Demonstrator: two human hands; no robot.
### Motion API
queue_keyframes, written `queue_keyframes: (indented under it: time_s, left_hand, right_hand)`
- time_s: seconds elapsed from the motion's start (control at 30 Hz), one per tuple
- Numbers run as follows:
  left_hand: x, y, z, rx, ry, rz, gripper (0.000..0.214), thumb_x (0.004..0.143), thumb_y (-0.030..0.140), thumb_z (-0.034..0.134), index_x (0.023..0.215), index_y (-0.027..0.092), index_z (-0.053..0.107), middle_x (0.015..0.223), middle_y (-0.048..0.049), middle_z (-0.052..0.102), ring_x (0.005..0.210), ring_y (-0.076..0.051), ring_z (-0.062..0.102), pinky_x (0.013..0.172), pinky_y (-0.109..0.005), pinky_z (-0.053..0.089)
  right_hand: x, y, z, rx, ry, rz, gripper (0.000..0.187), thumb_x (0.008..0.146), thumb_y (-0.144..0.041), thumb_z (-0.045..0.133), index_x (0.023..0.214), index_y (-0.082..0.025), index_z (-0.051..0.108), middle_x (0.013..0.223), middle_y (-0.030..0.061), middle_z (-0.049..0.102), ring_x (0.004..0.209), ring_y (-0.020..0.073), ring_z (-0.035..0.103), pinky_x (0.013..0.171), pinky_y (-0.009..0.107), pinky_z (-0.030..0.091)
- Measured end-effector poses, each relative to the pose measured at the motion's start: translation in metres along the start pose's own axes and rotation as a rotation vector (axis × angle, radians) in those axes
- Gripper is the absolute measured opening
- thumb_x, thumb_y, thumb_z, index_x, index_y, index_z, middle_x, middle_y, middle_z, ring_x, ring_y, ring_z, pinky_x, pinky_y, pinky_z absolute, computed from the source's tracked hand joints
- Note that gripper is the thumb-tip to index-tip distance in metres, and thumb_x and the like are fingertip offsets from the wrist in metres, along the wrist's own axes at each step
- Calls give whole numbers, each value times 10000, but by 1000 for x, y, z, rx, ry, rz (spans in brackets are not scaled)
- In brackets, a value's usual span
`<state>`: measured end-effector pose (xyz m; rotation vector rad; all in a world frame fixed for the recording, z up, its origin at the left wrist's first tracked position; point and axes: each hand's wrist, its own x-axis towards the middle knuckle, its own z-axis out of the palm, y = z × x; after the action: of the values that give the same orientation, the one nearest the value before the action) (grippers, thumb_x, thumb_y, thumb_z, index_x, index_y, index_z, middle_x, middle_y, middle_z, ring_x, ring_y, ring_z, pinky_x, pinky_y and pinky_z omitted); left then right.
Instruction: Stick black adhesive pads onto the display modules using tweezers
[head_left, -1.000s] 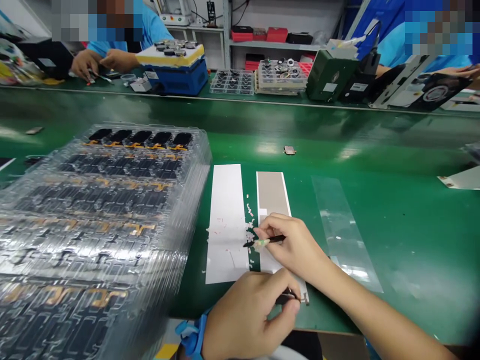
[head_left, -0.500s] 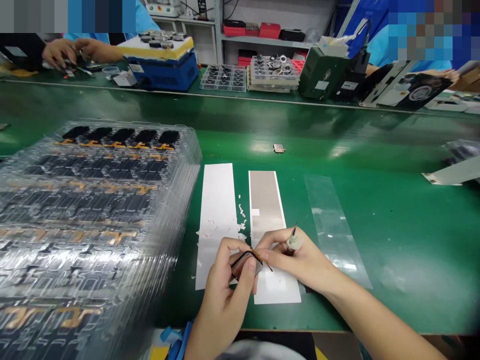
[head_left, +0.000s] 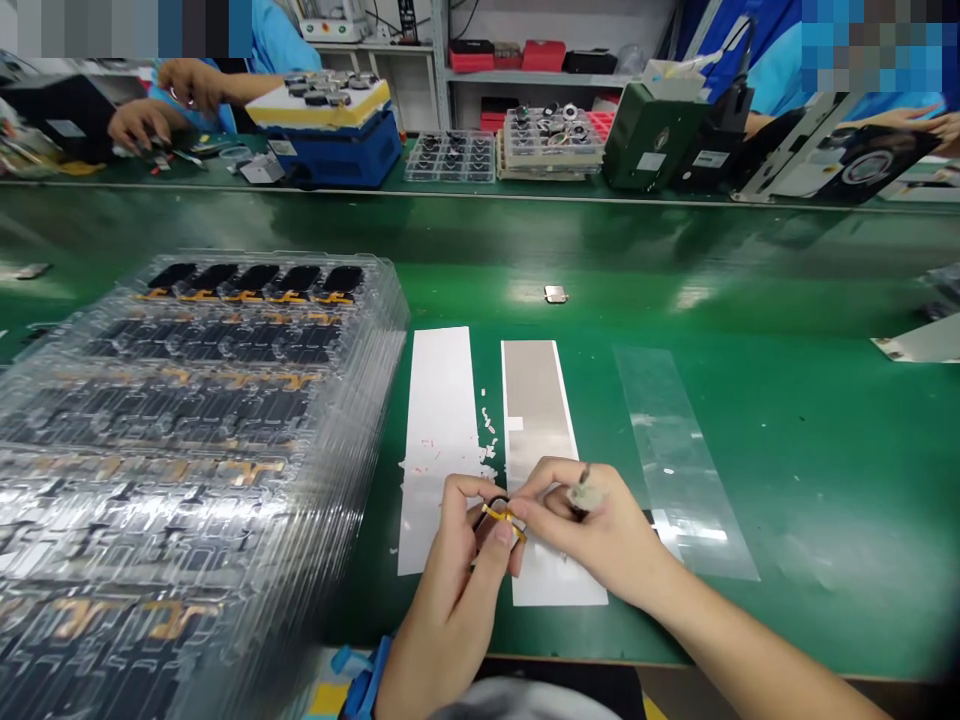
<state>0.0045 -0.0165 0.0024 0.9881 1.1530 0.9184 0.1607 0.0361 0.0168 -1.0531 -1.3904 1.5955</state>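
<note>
My left hand (head_left: 465, 570) is closed around a small dark-edged display module (head_left: 480, 518), its thumb on the near side. An orange flex cable (head_left: 496, 513) lies folded over the module. My right hand (head_left: 592, 520) pinches at this cable with thumb and forefinger, touching the module's right edge. Tucked in the same hand is a thin dark tool with a pale wrap (head_left: 586, 492); its kind is mostly hidden by the fingers. Beneath the hands lies a white-edged strip with a grey-beige face (head_left: 536, 390), and to its left a white paper strip (head_left: 441, 390).
At left stands a tall stack of clear trays (head_left: 375, 340) holding display modules. White scraps (head_left: 487, 450) lie between the strips. A clear film (head_left: 667, 420) lies at right, a small metal part (head_left: 555, 294) farther back. Co-workers' hands (head_left: 139, 125) show across the bench.
The module has turned in my left hand: its grey face showed before, and now the orange cable faces up. The tool's dark tip no longer shows below the right fingers.
</note>
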Motion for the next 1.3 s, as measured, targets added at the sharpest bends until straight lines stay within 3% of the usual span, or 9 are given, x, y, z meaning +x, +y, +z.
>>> queue_keyframes:
  time_s: [0.1, 0.2, 0.43, 0.67, 0.83, 0.97, 1.07, 1.17, 1.3]
  left_hand:
    - [1, 0, 1, -6, 0, 7, 208, 1040, 472, 427, 1042, 264, 418, 749, 38, 509, 723, -157, 505, 707, -272, 419]
    - [3, 0, 1, -12, -6, 29, 232, 1041, 493, 416, 1040, 261, 409, 748, 45, 493, 713, -146, 490, 714, -268, 424]
    - [5, -2, 1, 6, -35, 85, 234, 1049, 484, 398, 1032, 251, 379, 716, 60, 444, 655, -127, 434, 611, -223, 392]
    - [7, -4, 1, 54, -3, 128, 169, 1049, 408, 445, 1028, 252, 382, 682, 67, 460, 602, -115, 422, 532, -195, 358]
    - [6, -5, 1, 111, 41, 157, 134, 1066, 395, 400, 1041, 263, 395, 714, 52, 536, 599, -120, 488, 550, -209, 415]
    - [7, -4, 0, 293, -1, 240, 131, 1081, 332, 353, 1026, 256, 445, 862, -11, 660, 812, -164, 641, 748, -294, 498]
    - [9, -1, 3, 514, -110, 305, 158, 1067, 281, 381, 1161, 256, 505, 1187, -95, 683, 1099, -231, 649, 897, -393, 509]
    - [12, 4, 13, 701, -190, 372, 216, 1052, 233, 385, 1232, 249, 504, 1376, -130, 613, 1374, -286, 484, 1042, -513, 454]
    - [17, 8, 26, 834, -228, 418, 235, 1043, 200, 383, 1248, 210, 497, 1435, -179, 571, 1442, -322, 405, 1044, -577, 461]
  right_hand:
    - [-2, -1, 3, -13, 32, -23, 187, 842, -296, 729, 716, -187, 643, 578, -28, 645, 494, 115, 606, 496, 248, 447]
    - [-3, 0, 3, 0, 38, -10, 180, 840, -286, 723, 723, -178, 639, 650, -8, 666, 571, 160, 702, 542, 270, 501]
    - [-3, -3, 3, 13, 10, -38, 187, 848, -274, 726, 712, -186, 632, 603, -50, 638, 533, 136, 702, 549, 255, 529]
    - [1, -1, 1, 74, -47, 13, 283, 853, -432, 716, 734, -196, 617, 651, -21, 660, 570, 146, 677, 541, 278, 551]
    - [-6, -14, -28, -221, 186, -217, 327, 991, -442, 521, 790, -222, 658, 823, 13, 622, 802, 149, 608, 710, 284, 508]
    - [-23, -18, -48, -288, 423, -358, 376, 1037, -451, 417, 843, -236, 658, 819, 16, 589, 773, 144, 556, 687, 272, 470]
    - [-29, -11, -55, -360, 551, -289, 383, 1025, -464, 439, 799, -216, 623, 722, 1, 569, 642, 124, 528, 556, 243, 433]
    - [-28, -1, -58, -327, 564, -199, 364, 1007, -455, 482, 777, -199, 599, 703, -14, 580, 558, 94, 546, 521, 222, 458]
    - [-20, 17, -59, -206, 513, -207, 238, 908, -423, 667, 880, -194, 605, 830, 3, 641, 671, 120, 683, 674, 266, 585]
